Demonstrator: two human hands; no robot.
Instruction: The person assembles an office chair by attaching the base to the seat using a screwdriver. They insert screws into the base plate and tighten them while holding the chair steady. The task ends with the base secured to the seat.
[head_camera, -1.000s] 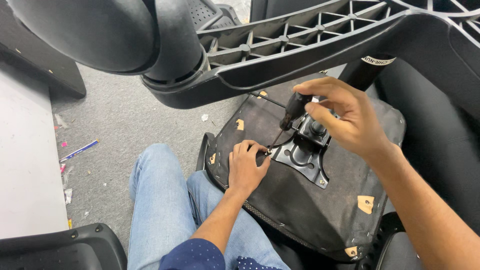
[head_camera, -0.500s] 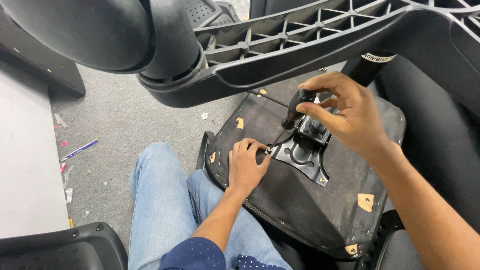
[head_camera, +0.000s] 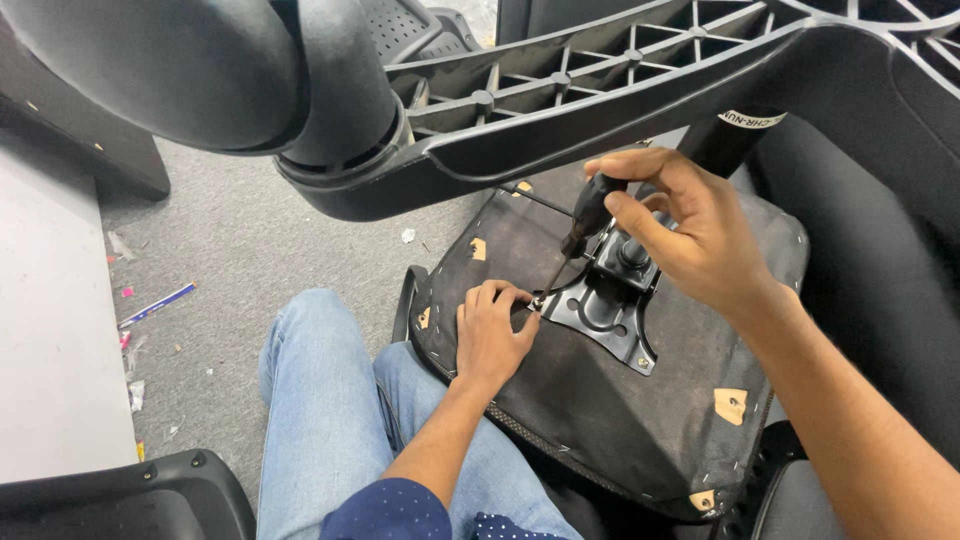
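Screwdriver work on an upturned chair seat is the step in hand: its dark handle sits in the right hand, and the thin shaft slants down and to the left until the tip meets a corner of the black metal mounting plate fixed to the seat's underside. By the look of it, a screw at that corner is being driven or loosened, though the screw itself is too small to make out. Any further turning calls for the tip to stay seated and the shaft to stay lined up with the fastener, with the seat kept from shifting.

Fingers and thumb of the right hand wrap around the handle from above, the wrist bent and the forearm running in from the lower right. Beside the tip, the left hand rests on the seat with fingers curled together, fingertips touching or nearly touching the plate's edge, seemingly steadying things there; whether it pinches anything I cannot tell.

Beneath the seat's near edge are the person's jeans-clad legs, and a black plastic chair base looms overhead above grey carpet.
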